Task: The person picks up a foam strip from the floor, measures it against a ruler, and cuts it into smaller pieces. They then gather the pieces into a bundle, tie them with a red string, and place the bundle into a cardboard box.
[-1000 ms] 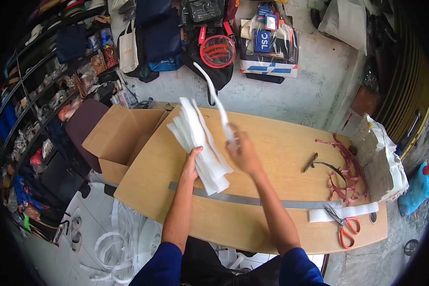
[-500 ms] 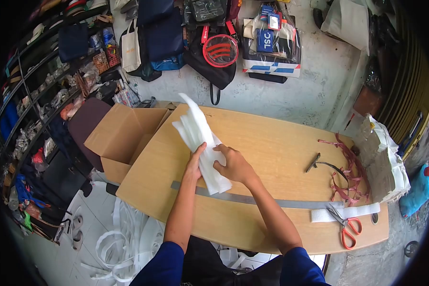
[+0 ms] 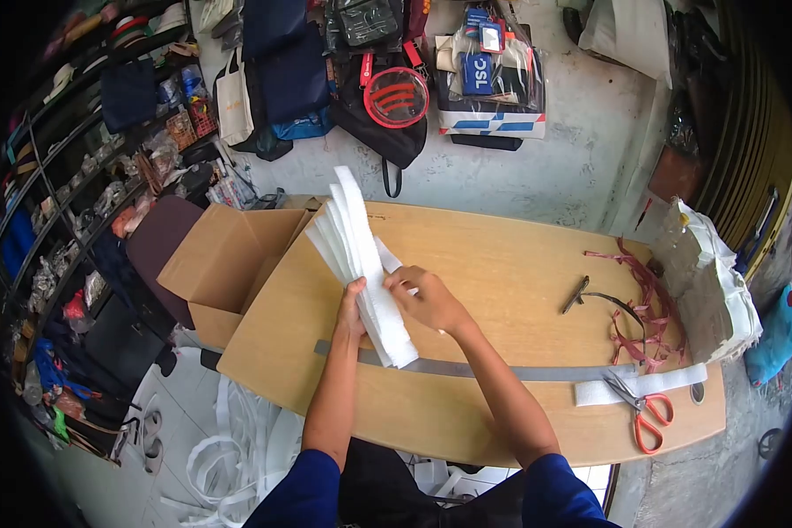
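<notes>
A bundle of white foam strips (image 3: 359,255) is tilted above the table, its upper ends fanned out. My left hand (image 3: 352,308) is closed around the bundle's left side, thumb on the front. To the right, the fingers of my right hand (image 3: 424,297) are curled on a single white foam strip (image 3: 385,255) that stands apart from the bundle. Part of that strip is hidden behind the hand. Beneath both hands lies a long grey metal ruler (image 3: 484,370) on the wooden table (image 3: 502,264).
Orange-handled scissors (image 3: 647,414) rest across a flat white strip (image 3: 669,380) at the right. Reddish ribbon scraps (image 3: 647,299) lie by a white wrapped block (image 3: 708,282). An open cardboard box (image 3: 207,264) stands left of the table; white strips (image 3: 229,449) are heaped on the floor.
The bundle has become more upright and its strips more fanned. My right hand has drawn one strip slightly away to the right. The camera view has shifted slightly.
</notes>
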Motion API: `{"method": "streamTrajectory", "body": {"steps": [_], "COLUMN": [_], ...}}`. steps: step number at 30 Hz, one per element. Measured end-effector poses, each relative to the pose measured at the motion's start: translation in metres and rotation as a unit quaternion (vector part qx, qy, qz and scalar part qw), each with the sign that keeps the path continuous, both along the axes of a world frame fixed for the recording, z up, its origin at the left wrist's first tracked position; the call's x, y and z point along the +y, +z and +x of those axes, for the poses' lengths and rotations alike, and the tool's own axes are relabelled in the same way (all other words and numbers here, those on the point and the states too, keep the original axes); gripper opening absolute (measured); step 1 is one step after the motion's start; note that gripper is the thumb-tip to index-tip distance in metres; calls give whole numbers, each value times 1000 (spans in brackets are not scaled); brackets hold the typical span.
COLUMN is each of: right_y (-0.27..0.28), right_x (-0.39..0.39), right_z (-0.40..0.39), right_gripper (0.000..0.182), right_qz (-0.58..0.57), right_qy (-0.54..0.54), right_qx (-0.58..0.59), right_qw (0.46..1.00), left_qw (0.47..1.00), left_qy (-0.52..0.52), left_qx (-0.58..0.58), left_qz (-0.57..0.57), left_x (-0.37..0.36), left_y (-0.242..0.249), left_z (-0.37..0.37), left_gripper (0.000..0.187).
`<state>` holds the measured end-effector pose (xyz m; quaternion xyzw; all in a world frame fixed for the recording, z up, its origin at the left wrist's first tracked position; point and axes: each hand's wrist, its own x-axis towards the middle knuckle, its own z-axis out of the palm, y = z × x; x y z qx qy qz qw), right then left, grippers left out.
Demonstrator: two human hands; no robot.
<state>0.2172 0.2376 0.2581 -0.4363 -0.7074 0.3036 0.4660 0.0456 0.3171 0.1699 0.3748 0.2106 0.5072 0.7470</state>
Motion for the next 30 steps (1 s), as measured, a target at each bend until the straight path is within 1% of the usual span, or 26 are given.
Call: {"method": "streamTrajectory", "body": {"steps": [1, 2, 3, 4, 5, 6, 7, 8, 9, 10, 11, 12, 13, 14, 16, 17, 18, 20, 21, 22, 23, 24, 25, 27, 28, 30], "right_y": [-6, -19, -35, -45, -45, -49, -55, -63, -71, -73, -74, -75, -76, -76, -73, -71, -71, -45, -42, -46, -51, -57, -57, -54, -56, -61], "right_x": [5, 12, 20, 22, 13, 12, 14, 18, 25, 28, 30, 31, 32, 33, 37, 38, 37, 20, 16, 15, 12, 9, 3, -7, -6, 1], "right_z": [3, 8, 13, 17, 17, 16, 15, 14, 15, 19, 26, 32, 36, 39, 43, 40, 37, 21, 12, 3, -7, -15, -23, -32, -31, -28], "right_gripper": [30, 30, 35, 40, 52, 52, 54, 56, 57, 57, 55, 53, 50, 50, 48, 47, 47, 50, 49, 49, 52, 55, 55, 58, 58, 54], "right_qz": [9, 9, 17, 25, -34, -33, -72, -112, -112, -111, -108, -106, -84, -84, -21, 56, 55, 43, 29, 28, -11, -49, -49, -41, -41, -62], "right_qy": [-22, -23, -110, -196, -217, -217, -215, -212, -238, -235, -265, -293, -313, -313, -318, -330, -330, -220, -202, -202, -182, -160, -161, -188, -190, -202], "right_qx": [55, 56, -25, -106, -252, -253, -310, -365, -358, -360, -275, -189, -137, -140, -65, -83, -84, -83, -105, -104, -206, -305, -303, -401, -401, -374], "right_qw": [998, 998, 993, 975, 942, 942, 923, 900, 896, 896, 918, 931, 936, 936, 946, 939, 939, 971, 973, 973, 961, 938, 938, 896, 895, 903], "left_qw": [999, 999, 999, 999, 999, 999, 999, 999, 999, 999, 1000, 999, 1000, 1000, 1000, 999, 999, 994, 985, 965, 951, 935, 935, 946, 946, 963], "left_qy": [32, 32, 25, 18, 19, 26, 34, 36, 42, 49, 27, 29, 21, 13, 23, 34, 34, 60, 31, 0, -22, -44, -45, -37, -39, -25], "left_qx": [24, 25, 23, 19, 18, 17, 16, 16, 8, -2, -10, -12, -6, -1, -1, 3, 2, -88, -168, -263, -305, -347, -345, -317, -318, -267], "left_qz": [7, 7, 17, 28, 29, 25, 21, 21, 15, 9, 11, 10, 14, 19, 7, -5, -6, -9, 17, 23, 45, 67, 66, 51, 52, 37], "left_x": [7, 14, 20, 23, 15, 5, -1, -1, 0, 1, 6, 7, 6, 4, -1, -2, -2, 4, 9, 10, 13, 15, 14, 11, 9, 4], "left_y": [-8, -14, -19, -22, -11, -2, 5, 6, 6, 4, 0, -4, 0, 4, 12, 13, 12, 7, 4, 6, 5, 4, 5, 7, 8, 12], "left_z": [-3, -4, -5, -6, -3, 0, 3, 5, 6, 4, 3, 1, 2, 3, 4, 4, 4, -1, -5, -9, -13, -15, -16, -15, -14, -12], "left_gripper": [68, 68, 69, 69, 69, 64, 59, 59, 59, 60, 62, 62, 62, 62, 61, 61, 61, 57, 54, 51, 50, 49, 49, 47, 47, 49]}}
